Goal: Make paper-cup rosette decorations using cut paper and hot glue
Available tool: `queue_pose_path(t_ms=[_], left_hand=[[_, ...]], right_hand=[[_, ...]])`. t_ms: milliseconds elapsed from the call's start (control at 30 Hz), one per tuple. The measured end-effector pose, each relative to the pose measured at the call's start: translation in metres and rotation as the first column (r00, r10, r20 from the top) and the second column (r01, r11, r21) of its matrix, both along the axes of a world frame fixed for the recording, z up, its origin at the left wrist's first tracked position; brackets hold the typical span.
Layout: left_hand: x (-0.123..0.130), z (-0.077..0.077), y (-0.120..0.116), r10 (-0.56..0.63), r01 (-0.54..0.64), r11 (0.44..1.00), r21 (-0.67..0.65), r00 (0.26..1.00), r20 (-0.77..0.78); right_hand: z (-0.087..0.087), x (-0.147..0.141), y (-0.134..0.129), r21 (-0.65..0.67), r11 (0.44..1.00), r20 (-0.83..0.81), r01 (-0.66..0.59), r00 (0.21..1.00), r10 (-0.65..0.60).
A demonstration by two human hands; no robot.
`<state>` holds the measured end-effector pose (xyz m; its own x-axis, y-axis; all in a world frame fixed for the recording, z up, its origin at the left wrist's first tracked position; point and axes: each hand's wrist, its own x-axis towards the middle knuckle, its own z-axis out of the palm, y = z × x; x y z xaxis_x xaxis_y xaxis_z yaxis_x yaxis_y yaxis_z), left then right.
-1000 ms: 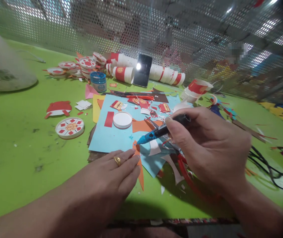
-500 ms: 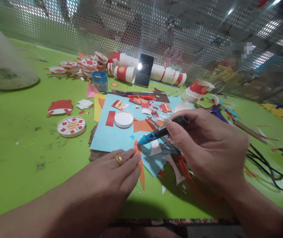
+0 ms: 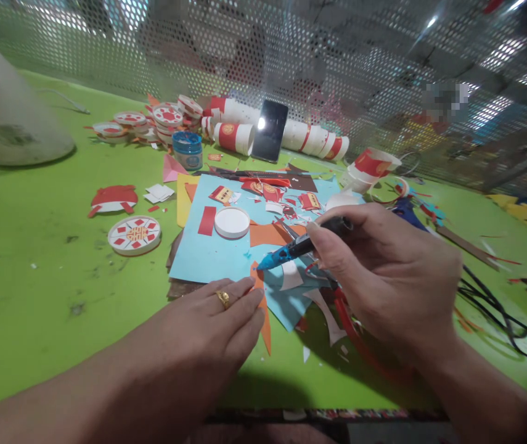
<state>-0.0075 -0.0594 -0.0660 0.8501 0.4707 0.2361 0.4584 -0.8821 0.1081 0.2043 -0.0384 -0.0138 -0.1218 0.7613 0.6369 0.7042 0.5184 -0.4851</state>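
My right hand (image 3: 383, 277) is closed around a black marker (image 3: 307, 242) whose front end is blue. The marker tilts down to the left, its tip at the upper end of a pointed orange paper strip (image 3: 267, 330). Flat across that strip lie the fingers of my left hand (image 3: 219, 320), with a ring on one; its thumb is hidden. Under the strip's upper part is a light blue paper sheet (image 3: 203, 262). Red-handled scissors (image 3: 346, 314) lie beneath my right hand, partly covered. A white round lid (image 3: 232, 222) and a red paper rectangle (image 3: 206, 221) rest on the sheet.
On the green table (image 3: 27, 290), a decorated disc (image 3: 134, 235) and red-and-white piece (image 3: 114, 199) lie left. A blue jar (image 3: 187, 151), phone (image 3: 270, 131) and paper cups (image 3: 234, 138) stand or lie at the back. Black-handled scissors (image 3: 506, 314) are at right.
The whole view has shifted very slightly. Both hands, the marker and the orange strip keep the same places relative to one another.
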Motion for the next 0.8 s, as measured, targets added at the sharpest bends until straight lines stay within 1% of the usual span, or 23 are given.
queue_pose_path(t_ms=[133,233,333,467,600,700,800], left_hand=[[-0.001,-0.001,0.002,-0.005,0.004,1.000,0.021,1.000,0.030],[-0.002,-0.004,0.001,-0.025,0.024,0.998,0.062,1.000,0.019],[-0.001,-0.007,-0.001,0.009,-0.011,0.998,0.069,0.999,0.034],[0.002,-0.012,-0.004,0.050,-0.056,0.998,0.042,0.991,0.124],[0.004,-0.017,-0.004,0.081,-0.088,0.995,0.044,0.985,0.151],[0.005,-0.018,-0.003,0.056,-0.072,0.994,0.079,0.980,0.190],[0.005,-0.017,-0.001,0.049,-0.066,0.994,0.089,0.982,0.180]], right_hand=[[-0.001,0.000,0.000,-0.002,1.000,0.000,-0.007,1.000,0.007],[-0.001,-0.001,0.000,0.000,1.000,0.005,-0.010,1.000,0.010],[-0.001,-0.001,0.000,0.001,1.000,0.017,-0.009,1.000,0.009],[0.002,-0.001,-0.001,0.024,1.000,0.105,-0.011,0.994,0.008],[0.008,0.001,-0.003,0.048,0.998,0.225,-0.036,0.974,0.024],[0.010,0.001,-0.004,0.072,0.997,0.272,-0.035,0.962,0.014],[0.010,0.001,-0.005,0.074,0.997,0.287,-0.031,0.958,0.009]])
